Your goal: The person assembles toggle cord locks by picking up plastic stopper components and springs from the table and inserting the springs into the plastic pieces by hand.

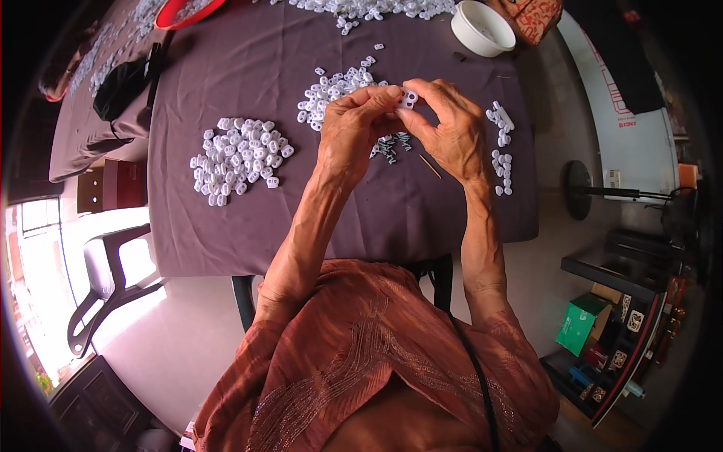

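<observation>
Over the middle of the table, my left hand (352, 128) and my right hand (450, 129) meet fingertip to fingertip. Both pinch a small white plastic piece with dark holes (409, 99), partly covered by the fingers. Behind my left hand lies a heap of similar white plastic pieces (324, 96). Below the hands is a small pile of metal screws (385, 149), partly hidden by the left hand. A thin brown stick (431, 166) rests beside the screws, under my right hand. Another heap of white pieces (237, 157) sits to the left.
White pieces (502, 162) stand in a loose column near the right edge of the dark cloth-covered table (226, 241). At the far side are a white bowl (482, 30), a large spread of white pieces (361, 7) and a red basin (188, 22). A chair (105, 271) stands at left.
</observation>
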{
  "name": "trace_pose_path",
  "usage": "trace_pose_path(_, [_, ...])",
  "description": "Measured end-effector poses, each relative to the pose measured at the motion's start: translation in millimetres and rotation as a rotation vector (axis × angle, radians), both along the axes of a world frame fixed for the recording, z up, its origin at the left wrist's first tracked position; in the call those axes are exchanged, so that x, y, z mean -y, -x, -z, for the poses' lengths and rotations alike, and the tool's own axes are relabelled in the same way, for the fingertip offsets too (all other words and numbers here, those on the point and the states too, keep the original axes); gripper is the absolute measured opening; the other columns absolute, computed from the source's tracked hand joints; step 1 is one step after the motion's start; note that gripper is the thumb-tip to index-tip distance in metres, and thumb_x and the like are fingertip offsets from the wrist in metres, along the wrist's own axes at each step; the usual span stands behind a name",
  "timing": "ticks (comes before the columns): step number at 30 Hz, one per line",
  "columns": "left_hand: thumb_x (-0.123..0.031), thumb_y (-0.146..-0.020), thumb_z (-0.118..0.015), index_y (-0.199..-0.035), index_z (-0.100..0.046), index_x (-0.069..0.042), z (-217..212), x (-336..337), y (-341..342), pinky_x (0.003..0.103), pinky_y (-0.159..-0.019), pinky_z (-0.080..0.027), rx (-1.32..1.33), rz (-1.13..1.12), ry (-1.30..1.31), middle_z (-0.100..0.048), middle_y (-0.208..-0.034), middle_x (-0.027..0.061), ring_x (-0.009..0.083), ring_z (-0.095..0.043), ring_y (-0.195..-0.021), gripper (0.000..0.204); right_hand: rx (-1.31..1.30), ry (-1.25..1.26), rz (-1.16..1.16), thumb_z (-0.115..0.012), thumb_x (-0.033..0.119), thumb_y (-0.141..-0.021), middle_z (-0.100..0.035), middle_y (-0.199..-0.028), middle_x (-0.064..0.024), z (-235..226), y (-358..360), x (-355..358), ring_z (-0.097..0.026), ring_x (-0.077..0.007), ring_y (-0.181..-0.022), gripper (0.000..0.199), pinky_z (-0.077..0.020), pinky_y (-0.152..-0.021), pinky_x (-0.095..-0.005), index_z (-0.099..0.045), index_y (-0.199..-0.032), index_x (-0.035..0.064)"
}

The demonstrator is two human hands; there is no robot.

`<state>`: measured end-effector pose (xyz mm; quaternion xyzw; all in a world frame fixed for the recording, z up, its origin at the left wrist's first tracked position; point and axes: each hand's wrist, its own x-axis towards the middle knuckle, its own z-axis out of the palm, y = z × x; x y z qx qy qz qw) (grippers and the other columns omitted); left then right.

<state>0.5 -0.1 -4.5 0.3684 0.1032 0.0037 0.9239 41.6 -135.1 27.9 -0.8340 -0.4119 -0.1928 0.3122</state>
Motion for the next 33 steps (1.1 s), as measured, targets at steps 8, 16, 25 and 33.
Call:
trace_pose_path(8, [-0.013,-0.079,-0.062,-0.083,-0.062,0.002,1.2,2.8,0.9,0.028,-0.064,-0.051,0.014,-0.031,-0.007,-0.062,-0.075,0.0085,0.0152,-0.060,-0.065,0.015,0.025,0.045,0.019,-0.069,0.008,-0.067,-0.059,-0.082,-0.0095,1.7,1.3,-1.1,-0.058,-0.0264,-0.076,0.031,-0.0469,-0.066,-0.0336,-0.056,-0.095,0.0028])
trace_pose_path(16, [-0.012,-0.079,-0.062,-0.083,-0.061,0.002,-0.4,3.6,1.3,0.029,-0.065,-0.051,0.011,-0.024,0.010,-0.062,-0.073,0.0093,0.0167,-0.061,-0.064,0.015,0.096,0.128,-0.002,-0.068,0.008,-0.067,-0.057,-0.080,-0.0101,4.7,-5.5,1.3,-0.056,-0.0274,-0.075,0.028,-0.0463,-0.065,-0.0347,-0.055,-0.091,0.0005])
trace_pose_path(25, [-0.012,-0.079,-0.062,-0.083,-0.061,0.002,4.5,6.3,-0.3,0.030,-0.065,-0.051,0.005,-0.018,0.001,-0.062,-0.073,0.0092,0.0167,-0.061,-0.065,0.015,0.114,0.185,-0.081,-0.068,0.007,-0.066,-0.054,-0.074,-0.0092,2.5,-13.4,5.7,-0.054,-0.0264,-0.069,0.024,-0.0446,-0.060,-0.0348,-0.055,-0.084,0.0005])
trace_pose_path(33, [-0.013,-0.081,-0.060,-0.081,-0.061,0.001,14.3,3.9,-6.1,0.033,-0.066,-0.053,-0.034,0.079,0.124,-0.062,-0.074,0.0094,0.0179,-0.062,-0.066,0.014,0.123,0.189,-0.105,-0.066,0.010,-0.067,-0.050,-0.062,-0.0090,0.9,-15.4,7.1,-0.053,-0.0245,-0.059,0.018,-0.0449,-0.057,-0.0341,-0.050,-0.066,0.0012])
